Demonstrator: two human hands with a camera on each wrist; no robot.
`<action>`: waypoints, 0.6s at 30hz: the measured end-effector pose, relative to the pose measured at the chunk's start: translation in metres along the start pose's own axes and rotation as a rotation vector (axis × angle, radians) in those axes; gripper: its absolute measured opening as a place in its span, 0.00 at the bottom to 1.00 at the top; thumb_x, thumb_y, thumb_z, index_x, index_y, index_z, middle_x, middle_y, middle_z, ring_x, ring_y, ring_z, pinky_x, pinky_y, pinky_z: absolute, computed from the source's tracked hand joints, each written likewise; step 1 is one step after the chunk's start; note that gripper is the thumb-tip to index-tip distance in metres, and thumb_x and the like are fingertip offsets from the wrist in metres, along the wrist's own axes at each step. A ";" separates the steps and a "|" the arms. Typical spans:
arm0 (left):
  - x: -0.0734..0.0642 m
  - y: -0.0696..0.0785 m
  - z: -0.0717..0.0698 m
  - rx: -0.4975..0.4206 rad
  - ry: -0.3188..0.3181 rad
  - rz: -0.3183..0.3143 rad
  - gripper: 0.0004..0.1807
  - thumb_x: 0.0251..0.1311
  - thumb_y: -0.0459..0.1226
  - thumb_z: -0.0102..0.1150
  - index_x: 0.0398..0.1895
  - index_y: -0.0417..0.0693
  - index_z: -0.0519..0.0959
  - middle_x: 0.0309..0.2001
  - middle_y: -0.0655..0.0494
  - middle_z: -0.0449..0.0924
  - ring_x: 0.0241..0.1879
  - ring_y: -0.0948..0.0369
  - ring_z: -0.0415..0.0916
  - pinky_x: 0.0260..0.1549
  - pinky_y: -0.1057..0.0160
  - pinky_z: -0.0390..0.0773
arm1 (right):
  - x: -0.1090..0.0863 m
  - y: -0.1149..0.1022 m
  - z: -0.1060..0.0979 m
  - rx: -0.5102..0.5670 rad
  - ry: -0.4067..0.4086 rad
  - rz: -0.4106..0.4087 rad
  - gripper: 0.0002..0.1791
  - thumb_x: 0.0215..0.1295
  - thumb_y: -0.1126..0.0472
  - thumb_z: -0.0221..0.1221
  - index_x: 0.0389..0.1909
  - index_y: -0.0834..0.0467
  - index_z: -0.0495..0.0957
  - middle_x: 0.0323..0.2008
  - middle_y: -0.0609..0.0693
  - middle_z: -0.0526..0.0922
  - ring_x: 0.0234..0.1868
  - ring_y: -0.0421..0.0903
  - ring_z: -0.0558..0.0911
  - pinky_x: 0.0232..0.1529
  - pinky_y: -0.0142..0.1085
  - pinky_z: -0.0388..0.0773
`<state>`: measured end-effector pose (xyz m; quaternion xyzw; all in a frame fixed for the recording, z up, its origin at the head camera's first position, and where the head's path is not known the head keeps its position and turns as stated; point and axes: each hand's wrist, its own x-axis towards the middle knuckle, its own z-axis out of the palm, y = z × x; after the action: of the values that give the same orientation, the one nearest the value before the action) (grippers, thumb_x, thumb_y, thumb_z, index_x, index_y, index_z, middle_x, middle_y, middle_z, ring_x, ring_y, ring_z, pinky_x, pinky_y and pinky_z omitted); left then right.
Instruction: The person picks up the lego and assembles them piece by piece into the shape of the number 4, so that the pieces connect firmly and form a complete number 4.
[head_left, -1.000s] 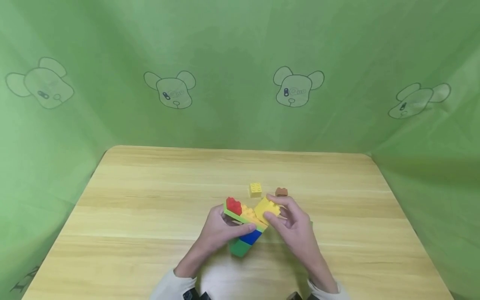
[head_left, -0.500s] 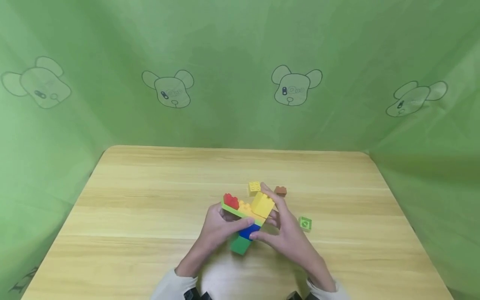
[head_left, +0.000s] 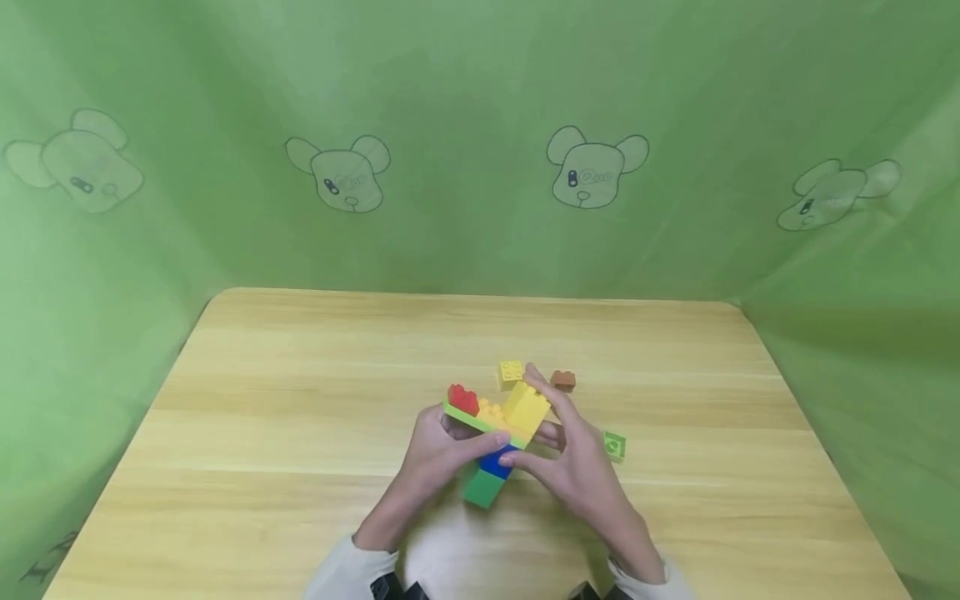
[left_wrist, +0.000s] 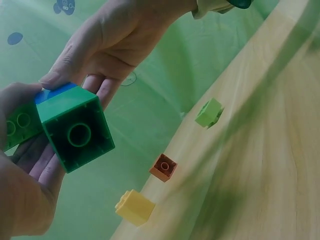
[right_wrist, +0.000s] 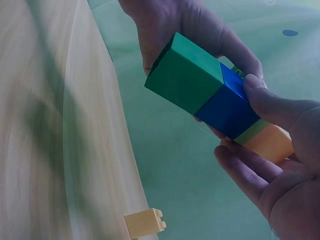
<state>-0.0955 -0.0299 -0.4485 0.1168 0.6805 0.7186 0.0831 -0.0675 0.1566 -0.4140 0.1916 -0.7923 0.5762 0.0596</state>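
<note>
Yellow brick (head_left: pixel 527 407) now atop multicoloured stack (head_left: pixel 491 450)

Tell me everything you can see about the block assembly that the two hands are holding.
The block assembly looks like glossy plastic: a dark green block at the bottom, blue above it, then a light green plate carrying red, orange and yellow blocks. It is tilted and held above the table. The left hand grips it; the right hand pinches the yellow block.

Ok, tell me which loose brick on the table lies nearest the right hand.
The light green brick, just beside the right hand. The small yellow brick and the brown brick lie farther back.
</note>
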 end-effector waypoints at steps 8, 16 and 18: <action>0.003 -0.001 0.000 -0.084 -0.013 -0.023 0.19 0.47 0.37 0.72 0.43 0.43 0.79 0.36 0.50 0.82 0.36 0.56 0.79 0.41 0.59 0.79 | 0.002 0.008 -0.002 0.019 0.004 -0.037 0.49 0.44 0.69 0.71 0.69 0.54 0.60 0.72 0.52 0.54 0.60 0.52 0.72 0.48 0.37 0.78; 0.005 -0.003 0.001 -0.129 -0.014 -0.022 0.20 0.48 0.38 0.72 0.45 0.43 0.78 0.39 0.49 0.82 0.39 0.54 0.80 0.45 0.57 0.79 | 0.006 0.010 -0.002 0.050 0.009 0.038 0.46 0.49 0.65 0.70 0.69 0.46 0.61 0.71 0.52 0.57 0.56 0.49 0.76 0.48 0.38 0.78; 0.005 -0.006 0.002 -0.141 -0.014 -0.027 0.21 0.49 0.39 0.71 0.47 0.44 0.78 0.42 0.50 0.82 0.43 0.54 0.80 0.48 0.57 0.78 | 0.006 0.012 -0.001 0.060 -0.003 0.080 0.46 0.51 0.63 0.69 0.70 0.45 0.58 0.70 0.52 0.59 0.56 0.49 0.77 0.48 0.37 0.78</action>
<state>-0.0999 -0.0259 -0.4545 0.1066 0.6292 0.7626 0.1056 -0.0780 0.1595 -0.4225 0.1624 -0.7818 0.6013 0.0296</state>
